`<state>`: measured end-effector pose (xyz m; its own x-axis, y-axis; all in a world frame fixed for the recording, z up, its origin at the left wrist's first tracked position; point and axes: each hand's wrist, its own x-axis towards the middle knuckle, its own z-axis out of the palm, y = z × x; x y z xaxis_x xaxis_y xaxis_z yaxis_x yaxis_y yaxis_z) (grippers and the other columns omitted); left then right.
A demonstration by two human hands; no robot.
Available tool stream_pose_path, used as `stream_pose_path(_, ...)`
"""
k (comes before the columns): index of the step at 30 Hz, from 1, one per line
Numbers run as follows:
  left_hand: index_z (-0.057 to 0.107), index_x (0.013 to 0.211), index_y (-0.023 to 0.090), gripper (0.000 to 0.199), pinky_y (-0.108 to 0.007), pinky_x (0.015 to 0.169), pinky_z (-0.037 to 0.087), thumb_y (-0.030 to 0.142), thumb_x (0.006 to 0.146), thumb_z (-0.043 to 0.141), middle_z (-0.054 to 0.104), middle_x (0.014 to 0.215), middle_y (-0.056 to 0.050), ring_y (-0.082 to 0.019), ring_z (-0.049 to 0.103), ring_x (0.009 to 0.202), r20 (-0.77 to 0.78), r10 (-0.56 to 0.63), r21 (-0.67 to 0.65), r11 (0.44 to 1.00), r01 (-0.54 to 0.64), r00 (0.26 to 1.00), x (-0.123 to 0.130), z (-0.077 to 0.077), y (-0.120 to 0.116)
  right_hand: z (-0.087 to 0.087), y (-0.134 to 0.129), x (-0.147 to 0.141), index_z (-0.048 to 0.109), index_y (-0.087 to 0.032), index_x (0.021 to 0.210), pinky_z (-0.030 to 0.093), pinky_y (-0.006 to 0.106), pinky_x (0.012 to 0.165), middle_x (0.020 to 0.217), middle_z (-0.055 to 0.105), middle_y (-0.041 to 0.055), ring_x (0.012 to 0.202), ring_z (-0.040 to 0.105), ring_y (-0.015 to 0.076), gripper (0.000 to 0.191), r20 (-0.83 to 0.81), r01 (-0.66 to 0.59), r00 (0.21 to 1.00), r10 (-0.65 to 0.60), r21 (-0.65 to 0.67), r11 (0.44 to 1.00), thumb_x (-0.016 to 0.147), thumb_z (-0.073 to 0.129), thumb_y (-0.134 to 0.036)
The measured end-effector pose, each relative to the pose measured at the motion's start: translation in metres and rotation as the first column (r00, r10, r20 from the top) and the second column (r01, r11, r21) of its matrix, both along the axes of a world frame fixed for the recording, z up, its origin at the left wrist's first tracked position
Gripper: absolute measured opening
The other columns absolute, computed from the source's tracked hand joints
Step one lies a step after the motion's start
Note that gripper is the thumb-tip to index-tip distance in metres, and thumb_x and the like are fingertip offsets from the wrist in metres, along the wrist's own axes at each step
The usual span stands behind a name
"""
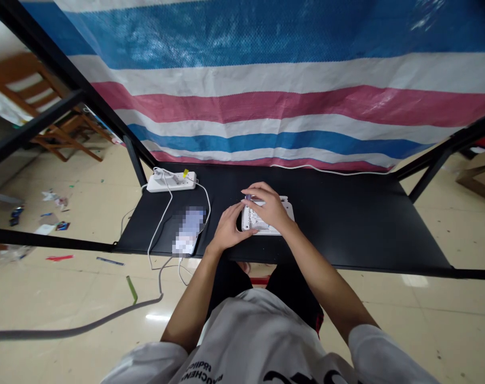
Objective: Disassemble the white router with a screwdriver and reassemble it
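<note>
- Two bare hands work on one white, perforated plastic panel, which lies on the long black tabletop in front of the person.
- The left hand is spread in a wide curve, steadying the panel's left end, its thumb along the near edge.
- The right hand is narrowed, fingertips seemingly pinching one small, slim purplish object at the far left corner; what it is, I cannot tell.
- Progress: the work appears under way, at that corner. The panel looks mostly in one piece; which parts are finished and which remain cannot be told, since the hands cover much of it.
- Counted on the tabletop besides: one white, oblong plastic power strip and one flat, phone-like device with a pixelated face.
- Counted on the floor, left: one green strip, one red strip, one brown wooden chair.
</note>
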<state>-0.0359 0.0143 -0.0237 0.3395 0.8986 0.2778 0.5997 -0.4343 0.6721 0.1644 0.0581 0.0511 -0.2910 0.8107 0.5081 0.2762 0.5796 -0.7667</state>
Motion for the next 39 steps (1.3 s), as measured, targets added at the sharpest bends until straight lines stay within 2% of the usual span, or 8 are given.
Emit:
stream_pose_path(2,0.041,0.166,0.027,0.100,-0.057,0.130,0.037,0.066,0.085,0.084,0.053,0.165,-0.013,-0.037,0.049,0.155,-0.001,-0.008,0.002,1.000,0.008,1.000,0.000,0.001,0.000,-0.002,-0.001,-0.001,0.079,-0.029,0.124,0.069,0.040,0.094,0.118,0.071,0.0075,0.105,0.075,0.0213,0.024,-0.026,0.038,0.999,-0.039,-0.013,0.999,0.103,0.070,-0.035)
stream_pose_path(6,0.041,0.166,0.028,0.100,-0.056,0.130,0.038,0.066,0.084,0.085,0.052,0.166,-0.012,-0.036,0.049,0.155,0.003,-0.018,0.010,1.000,0.018,1.000,0.000,0.002,0.000,-0.003,-0.002,-0.002,0.073,-0.031,0.135,0.069,0.040,0.098,0.125,0.073,0.0072,0.114,0.075,0.0208,0.030,-0.047,-0.054,0.998,0.052,-0.035,0.998,0.108,0.059,-0.031)
stream_pose_path(8,0.042,0.166,0.027,0.101,-0.057,0.129,0.038,0.066,0.083,0.086,0.053,0.164,-0.014,-0.037,0.050,0.154,-0.002,-0.005,0.008,1.000,0.005,1.000,0.000,0.000,0.000,-0.003,-0.002,-0.002,0.076,-0.029,0.129,0.069,0.040,0.099,0.124,0.072,0.0075,0.114,0.074,0.0213,0.026,-0.046,-0.047,0.998,0.047,-0.004,0.999,0.106,0.065,-0.033)
stream_pose_path(11,0.041,0.166,0.026,0.101,-0.057,0.129,0.038,0.065,0.084,0.085,0.054,0.164,-0.014,-0.037,0.049,0.154,-0.003,0.001,0.007,1.000,-0.001,1.000,-0.001,-0.002,0.000,-0.004,-0.002,-0.004,0.079,-0.027,0.121,0.070,0.037,0.092,0.117,0.069,0.0069,0.105,0.075,0.0198,0.022,-0.065,0.019,0.998,-0.018,0.008,1.000,0.102,0.072,-0.033)
stream_pose_path(18,0.042,0.166,0.028,0.100,-0.055,0.129,0.038,0.064,0.084,0.086,0.054,0.165,-0.012,-0.036,0.050,0.154,0.015,-0.015,0.017,1.000,0.015,1.000,0.000,0.002,0.000,-0.002,-0.002,-0.003,0.077,-0.028,0.127,0.070,0.034,0.092,0.122,0.072,0.0076,0.110,0.075,0.0191,0.025,-0.044,-0.004,0.999,0.003,-0.011,1.000,0.107,0.062,-0.031)
stream_pose_path(29,0.043,0.165,0.028,0.099,-0.055,0.129,0.038,0.063,0.084,0.087,0.054,0.165,-0.012,-0.036,0.051,0.153,0.024,-0.009,0.017,1.000,0.009,1.000,0.001,0.003,-0.001,0.014,0.001,0.003,0.077,-0.029,0.127,0.072,0.035,0.091,0.122,0.072,0.0077,0.108,0.076,0.0202,0.025,-0.111,0.060,0.992,-0.053,0.059,0.996,0.106,0.063,-0.033)
stream_pose_path(34,0.042,0.166,0.027,0.100,-0.055,0.129,0.039,0.064,0.084,0.086,0.054,0.164,-0.013,-0.036,0.051,0.153,0.017,-0.009,0.020,1.000,0.009,1.000,0.001,0.003,-0.001,0.006,0.001,0.004,0.077,-0.028,0.127,0.072,0.034,0.089,0.122,0.072,0.0075,0.108,0.076,0.0200,0.025,-0.089,0.037,0.996,-0.034,0.031,0.999,0.105,0.064,-0.031)
stream_pose_path(39,0.042,0.165,0.026,0.102,-0.056,0.128,0.039,0.066,0.083,0.086,0.054,0.164,-0.013,-0.036,0.051,0.153,0.013,-0.018,0.025,1.000,0.018,1.000,0.001,0.002,0.000,-0.004,-0.002,-0.001,0.074,-0.029,0.132,0.070,0.037,0.096,0.126,0.075,0.0075,0.114,0.076,0.0203,0.029,-0.057,-0.049,0.997,0.047,-0.026,0.998,0.108,0.059,-0.030)
